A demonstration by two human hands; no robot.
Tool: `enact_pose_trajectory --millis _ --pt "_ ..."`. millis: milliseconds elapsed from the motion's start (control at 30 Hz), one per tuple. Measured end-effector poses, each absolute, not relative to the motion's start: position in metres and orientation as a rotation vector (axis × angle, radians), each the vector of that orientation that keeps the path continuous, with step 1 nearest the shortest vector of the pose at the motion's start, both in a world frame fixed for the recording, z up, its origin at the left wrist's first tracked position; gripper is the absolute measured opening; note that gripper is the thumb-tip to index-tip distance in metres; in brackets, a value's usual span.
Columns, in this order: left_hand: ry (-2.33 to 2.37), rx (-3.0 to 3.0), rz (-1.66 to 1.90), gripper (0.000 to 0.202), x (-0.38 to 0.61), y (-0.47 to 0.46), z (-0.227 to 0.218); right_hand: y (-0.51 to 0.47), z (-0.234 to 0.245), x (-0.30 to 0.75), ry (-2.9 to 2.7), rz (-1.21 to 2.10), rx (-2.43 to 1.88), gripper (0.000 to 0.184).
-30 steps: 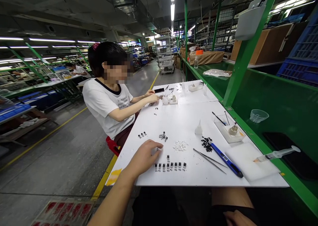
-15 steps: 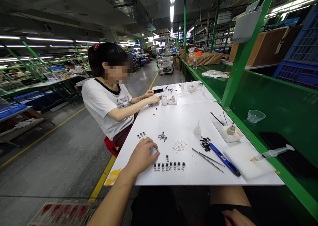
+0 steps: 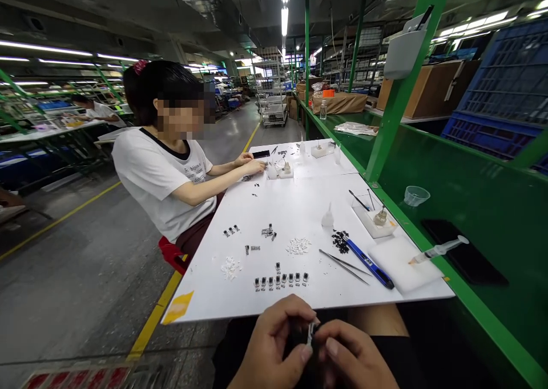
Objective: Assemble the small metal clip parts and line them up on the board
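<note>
My left hand (image 3: 276, 343) pinches a small silvery-clear and dark part (image 3: 311, 333) between thumb and forefinger, just off the table's near edge. Close against its right side is my right hand (image 3: 357, 355), fingers curled together; whatever lies between them is hidden. On the white table (image 3: 240, 303) beyond, a row of similar small clear-and-black parts (image 3: 285, 280) stands with a single one (image 3: 278, 267) behind it. A loose group of such parts (image 3: 269, 230) lies farther back. Two piles of small white pieces (image 3: 298, 246) and a heap of tiny black pieces (image 3: 341, 241) rest nearby.
Tweezers (image 3: 345, 265), a blue utility knife (image 3: 369, 263) and a syringe (image 3: 439, 250) on a white foam pad (image 3: 406, 263) lie to the right. A dropper bottle (image 3: 327, 216) stands farther back. A co-worker (image 3: 166, 166) sits at the left side.
My left hand has come back from the table to the near edge with a small part. My right hand has risen from the lap to meet it. The view has shifted right.
</note>
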State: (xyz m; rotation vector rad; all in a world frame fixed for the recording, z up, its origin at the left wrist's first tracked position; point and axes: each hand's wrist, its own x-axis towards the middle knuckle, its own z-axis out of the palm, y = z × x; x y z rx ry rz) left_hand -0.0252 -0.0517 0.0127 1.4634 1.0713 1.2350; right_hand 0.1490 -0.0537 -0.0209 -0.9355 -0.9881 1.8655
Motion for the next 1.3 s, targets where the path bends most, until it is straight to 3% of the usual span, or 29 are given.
enact_pose_trajectory --millis 133,300,467,600,667,733,800,867,1000,1300 --pt "0.937 1.243 1.333 0.025 -0.007 -0.056 0.011 -0.046 0.012 0.131 -0.717 2.143 -0.681 0.045" --pt "0.973 1.31 1.353 0.022 -0.015 -0.057 0.006 -0.046 0.028 0.129 -0.719 2.021 -0.831 0.039" --pt "1.1 1.737 1.277 0.042 -0.034 -0.056 0.01 -0.042 0.04 0.13 -0.948 1.898 -1.088 0.028" --pt "1.032 1.729 1.263 0.036 -0.045 -0.049 0.011 -0.036 0.046 0.132 -1.191 1.858 -1.18 0.025" --pt "0.962 1.433 1.34 0.032 -0.049 -0.047 0.007 -0.026 0.047 0.135 -1.515 1.691 -1.238 0.025" --pt "0.86 1.069 1.425 0.029 -0.05 -0.047 0.002 -0.005 0.047 0.137 -1.94 1.206 -1.367 0.024" --pt "0.773 0.819 1.476 0.027 -0.049 -0.048 0.001 0.023 0.045 0.137 -1.999 0.873 -1.501 0.014" --pt "0.669 0.642 1.472 0.028 -0.046 -0.049 0.002 0.052 0.04 0.134 -2.058 0.659 -1.568 0.016" --pt "0.4 0.271 1.381 0.033 -0.042 -0.05 0.009 0.093 0.026 0.121 -2.256 0.469 -1.574 0.016" --pt "0.287 0.278 1.337 0.031 -0.046 -0.05 0.012 0.103 0.008 0.108 -2.459 0.333 -1.594 0.017"
